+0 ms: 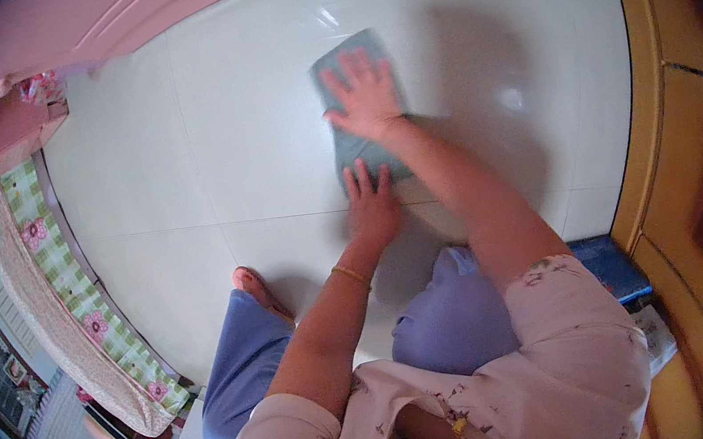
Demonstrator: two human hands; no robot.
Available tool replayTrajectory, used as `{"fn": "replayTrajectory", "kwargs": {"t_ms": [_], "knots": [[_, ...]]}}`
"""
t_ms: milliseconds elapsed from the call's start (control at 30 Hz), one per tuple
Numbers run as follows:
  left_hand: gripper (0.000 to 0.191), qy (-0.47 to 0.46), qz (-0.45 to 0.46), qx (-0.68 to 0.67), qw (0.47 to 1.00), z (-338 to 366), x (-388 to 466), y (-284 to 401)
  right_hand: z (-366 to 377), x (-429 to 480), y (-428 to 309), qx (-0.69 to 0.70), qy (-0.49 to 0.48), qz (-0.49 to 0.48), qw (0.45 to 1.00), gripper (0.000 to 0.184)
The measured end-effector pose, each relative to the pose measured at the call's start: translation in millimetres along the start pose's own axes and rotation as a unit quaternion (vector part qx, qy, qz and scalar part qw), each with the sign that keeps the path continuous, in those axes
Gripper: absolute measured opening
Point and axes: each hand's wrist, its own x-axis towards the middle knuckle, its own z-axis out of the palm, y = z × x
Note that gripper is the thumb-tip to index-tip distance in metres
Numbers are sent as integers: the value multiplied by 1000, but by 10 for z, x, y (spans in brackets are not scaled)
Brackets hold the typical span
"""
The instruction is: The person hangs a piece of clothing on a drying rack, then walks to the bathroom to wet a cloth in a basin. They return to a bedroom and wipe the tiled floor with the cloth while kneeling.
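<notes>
A grey-green cloth (356,143) lies flat on the pale tiled floor (256,118) before me, and looks folded. My right hand (368,97) rests palm down on its far half, fingers spread and slightly blurred. At the near edge of the cloth, the fingertips of my left hand (374,211) touch it, fingers apart. Neither hand grasps it. Part of the cloth is hidden under my right hand and forearm.
A pink piece of furniture (114,17) stands at the upper left. Checked floral fabric (71,265) hangs along the left side. To the right runs a brown panelled piece of furniture (682,126), with a blue box-like object (608,268) beside it. My foot (257,288) is on the floor.
</notes>
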Motion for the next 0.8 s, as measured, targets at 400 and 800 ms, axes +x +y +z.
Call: {"fn": "replayTrajectory", "kwargs": {"t_ms": [400,800], "knots": [[52,-14,146,-31,989,80,-134,15,216,-820,491,-8,42,147,988,67],[45,183,0,-107,977,-480,1641,-913,154,1721,419,-108,250,175,946,63]]}}
